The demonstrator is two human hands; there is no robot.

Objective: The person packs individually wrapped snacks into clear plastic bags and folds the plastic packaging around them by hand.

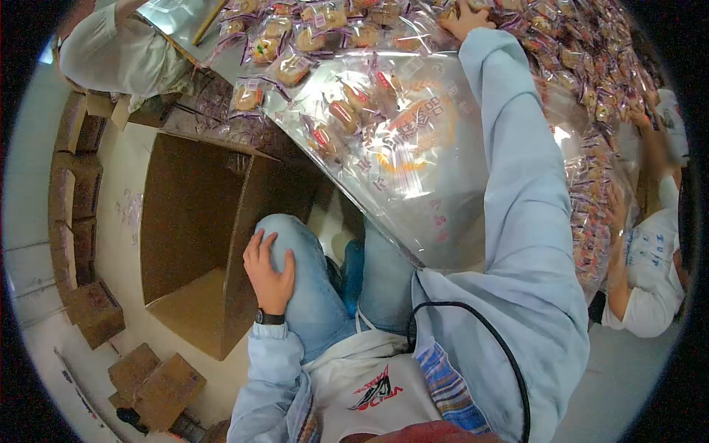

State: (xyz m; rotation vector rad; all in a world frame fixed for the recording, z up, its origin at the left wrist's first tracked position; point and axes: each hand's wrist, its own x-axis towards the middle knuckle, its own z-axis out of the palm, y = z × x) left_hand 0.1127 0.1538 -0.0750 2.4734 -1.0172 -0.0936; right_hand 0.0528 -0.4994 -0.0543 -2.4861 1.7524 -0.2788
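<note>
My left hand rests on my knee with its fingers spread, holding nothing. My right hand reaches to the far side of the table, its fingers apart among individually wrapped pastries. Whether its fingertips press on one of the packets is hard to see at the frame's edge. Below my right hand, a large clear plastic bag with orange and red print lies flat on the metal table. Several wrapped pastries show in or under the bag's left part.
An open cardboard box stands on the floor left of my legs. More boxes line the left side. A person in white is at upper left, another at right beside a filled bag of packets.
</note>
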